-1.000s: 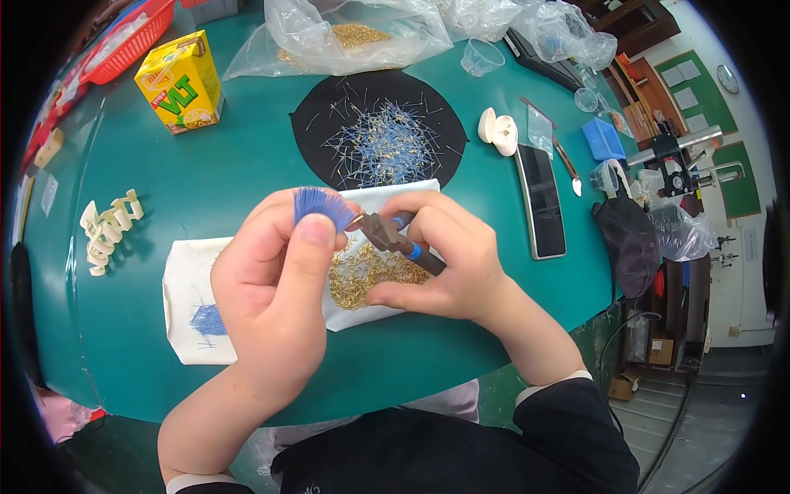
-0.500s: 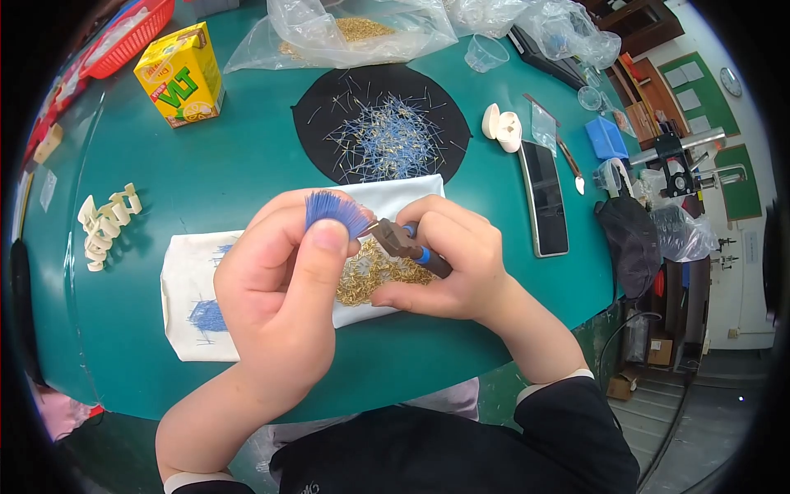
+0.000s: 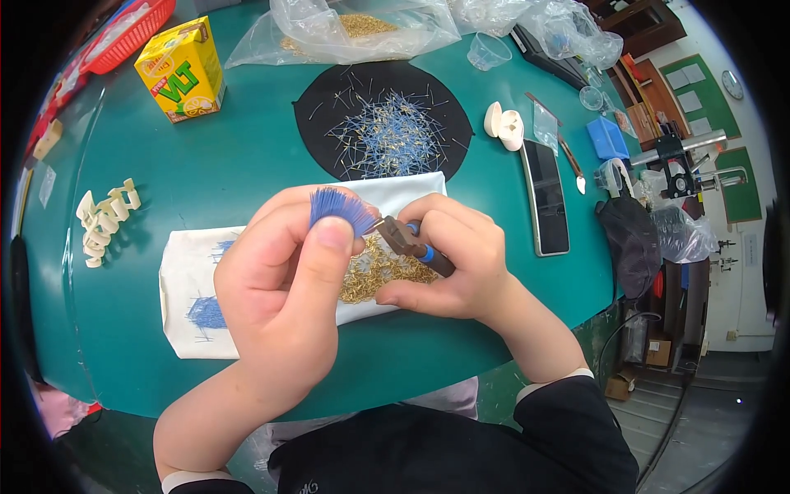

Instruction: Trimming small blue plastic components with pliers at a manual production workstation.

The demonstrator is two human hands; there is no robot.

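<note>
In the head view, the left hand (image 3: 284, 280) has risen a little since a second ago and now pinches the blue wire bundle (image 3: 339, 208) higher, thumb pressed on its base. The right hand (image 3: 448, 259) stays closed around the small pliers (image 3: 411, 244), whose tip now meets the bundle's edge, so one wire seems about to be worked. Both hands are over the white cloth (image 3: 185, 272), where brass bits (image 3: 374, 272) lie. Beyond the cloth sits a black round mat (image 3: 321, 107) with loose wires on the green table (image 3: 206, 148); right of the cloth lies a phone (image 3: 546, 193).
</note>
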